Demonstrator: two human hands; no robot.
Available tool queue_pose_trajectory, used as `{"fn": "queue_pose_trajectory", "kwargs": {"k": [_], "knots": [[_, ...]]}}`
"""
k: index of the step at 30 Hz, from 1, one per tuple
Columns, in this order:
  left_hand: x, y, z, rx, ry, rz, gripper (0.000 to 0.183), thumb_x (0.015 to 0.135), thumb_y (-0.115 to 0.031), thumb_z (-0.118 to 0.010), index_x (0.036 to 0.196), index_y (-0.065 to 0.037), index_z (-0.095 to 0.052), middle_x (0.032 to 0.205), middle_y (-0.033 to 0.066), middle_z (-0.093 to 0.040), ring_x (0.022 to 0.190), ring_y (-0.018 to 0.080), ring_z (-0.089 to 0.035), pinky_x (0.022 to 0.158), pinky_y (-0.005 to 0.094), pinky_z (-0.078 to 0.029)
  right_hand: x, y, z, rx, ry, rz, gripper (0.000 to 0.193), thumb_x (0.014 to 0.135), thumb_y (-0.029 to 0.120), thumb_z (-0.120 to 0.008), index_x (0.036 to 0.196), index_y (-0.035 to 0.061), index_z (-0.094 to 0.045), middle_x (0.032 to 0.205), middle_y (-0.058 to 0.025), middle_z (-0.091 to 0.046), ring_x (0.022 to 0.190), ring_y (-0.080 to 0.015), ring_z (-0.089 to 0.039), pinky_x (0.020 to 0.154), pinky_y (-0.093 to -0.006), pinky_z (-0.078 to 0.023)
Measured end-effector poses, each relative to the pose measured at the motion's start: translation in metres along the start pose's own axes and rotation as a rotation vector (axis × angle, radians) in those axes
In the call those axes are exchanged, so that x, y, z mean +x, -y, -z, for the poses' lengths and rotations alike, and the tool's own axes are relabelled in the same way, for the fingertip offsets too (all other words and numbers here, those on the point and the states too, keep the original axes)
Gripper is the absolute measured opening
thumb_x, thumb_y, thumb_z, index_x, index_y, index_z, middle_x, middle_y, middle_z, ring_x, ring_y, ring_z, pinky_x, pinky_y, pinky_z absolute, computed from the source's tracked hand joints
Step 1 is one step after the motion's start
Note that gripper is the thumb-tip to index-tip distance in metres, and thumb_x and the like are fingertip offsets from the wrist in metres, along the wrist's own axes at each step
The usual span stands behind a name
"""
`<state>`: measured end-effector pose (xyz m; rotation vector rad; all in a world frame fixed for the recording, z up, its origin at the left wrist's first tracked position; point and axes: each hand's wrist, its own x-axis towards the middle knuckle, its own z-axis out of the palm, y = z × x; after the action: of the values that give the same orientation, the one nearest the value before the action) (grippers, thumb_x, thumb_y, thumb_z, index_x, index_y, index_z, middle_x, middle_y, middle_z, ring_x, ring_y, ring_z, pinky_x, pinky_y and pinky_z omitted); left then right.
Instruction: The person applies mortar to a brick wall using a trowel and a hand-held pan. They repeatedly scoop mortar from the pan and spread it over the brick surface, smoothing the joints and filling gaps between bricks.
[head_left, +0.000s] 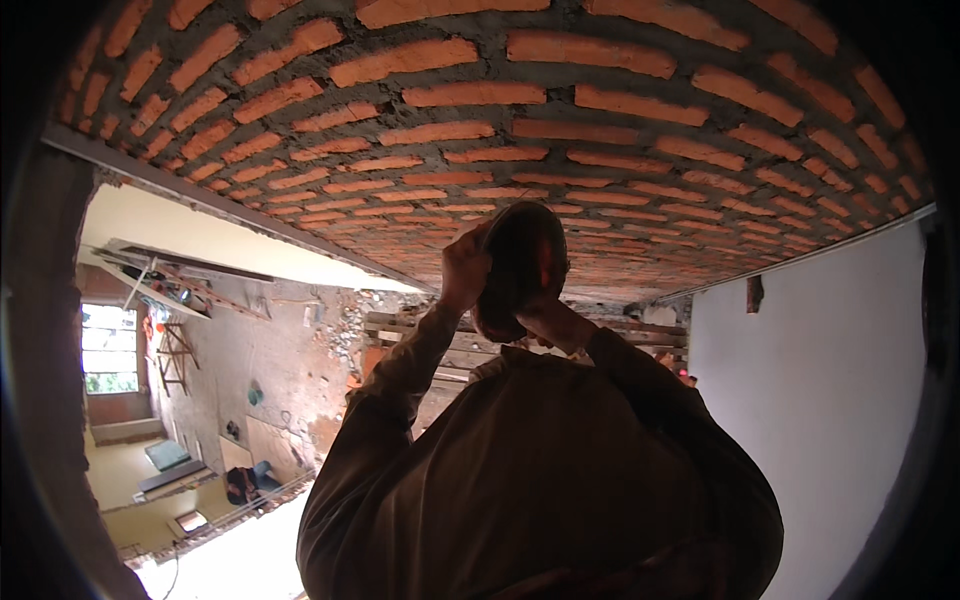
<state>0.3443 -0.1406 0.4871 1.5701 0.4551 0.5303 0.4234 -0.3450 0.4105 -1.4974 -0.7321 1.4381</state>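
Observation:
A dark, rounded, bowl-like thing (518, 250) is held up in front of my chest, close to the brick wall. Its surface lies in shadow, with a reddish glint on the right side, and I cannot tell exactly what it is. My left hand (465, 268) is closed on its left edge. Lower down on the right, my right hand (558, 324) grips its bottom edge, with the fingers partly hidden. Both my arms are bent, in dark brown sleeves.
Orange bricks with grey mortar joints form the wall (450, 93) ahead. A pale smooth wall (810, 390) stands at the right. Stacked wooden planks (445, 350) lie below my hands. Off to the left are a wooden trestle (175, 358), a window (110, 348) and rubble (350, 320).

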Motion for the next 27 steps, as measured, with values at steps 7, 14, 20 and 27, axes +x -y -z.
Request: {"fn": "queue_pose_trajectory", "kwargs": {"k": [7,14,20,27], "knots": [[-0.001,0.007,0.038,-0.324,-0.004,0.145,0.056,0.076,0.005,-0.049,0.131,0.007,-0.059,0.108,0.0058,-0.071,0.090,0.0109,-0.065,0.081,0.0250,-0.054,-0.010,0.033,-0.033,-1.176,-0.507,0.260,0.021,0.092,0.022,-0.056,0.103,0.0079,-0.067,0.073,-0.0134,-0.064,0.072,-0.0299,-0.068,0.063,-0.0444,-0.053],[0.015,0.008,0.010,0.148,-0.010,-0.137,0.055,0.075,0.004,-0.052,0.129,0.003,-0.062,0.103,0.0054,-0.072,0.087,0.0090,-0.064,0.076,0.0220,-0.052,-0.005,0.069,0.009,-1.156,-0.584,-0.033,0.033,0.091,0.020,-0.057,0.119,0.0033,-0.058,0.087,-0.0142,-0.066,0.071,-0.0292,-0.067,0.065,-0.0441,-0.053],[0.032,0.012,0.011,-0.008,0.146,0.028,0.053,0.077,0.008,-0.051,0.129,0.002,-0.063,0.100,0.0018,-0.071,0.084,0.0049,-0.061,0.071,0.0224,-0.051,0.007,0.044,-0.019,-0.213,-0.216,0.116,0.026,0.097,0.028,-0.058,0.098,0.0018,-0.064,0.071,-0.0073,-0.062,0.062,-0.0158,-0.062,0.058,-0.0363,-0.051],[0.030,0.033,0.042,-0.173,0.112,0.184,0.047,0.084,0.006,-0.050,0.129,0.004,-0.061,0.107,0.0019,-0.069,0.089,0.0099,-0.062,0.079,0.0243,-0.051,-0.009,0.031,-0.032,-0.930,-0.506,0.145,0.023,0.095,0.023,-0.056,0.101,0.0037,-0.066,0.081,-0.0138,-0.066,0.073,-0.0271,-0.068,0.066,-0.0416,-0.054]]}}
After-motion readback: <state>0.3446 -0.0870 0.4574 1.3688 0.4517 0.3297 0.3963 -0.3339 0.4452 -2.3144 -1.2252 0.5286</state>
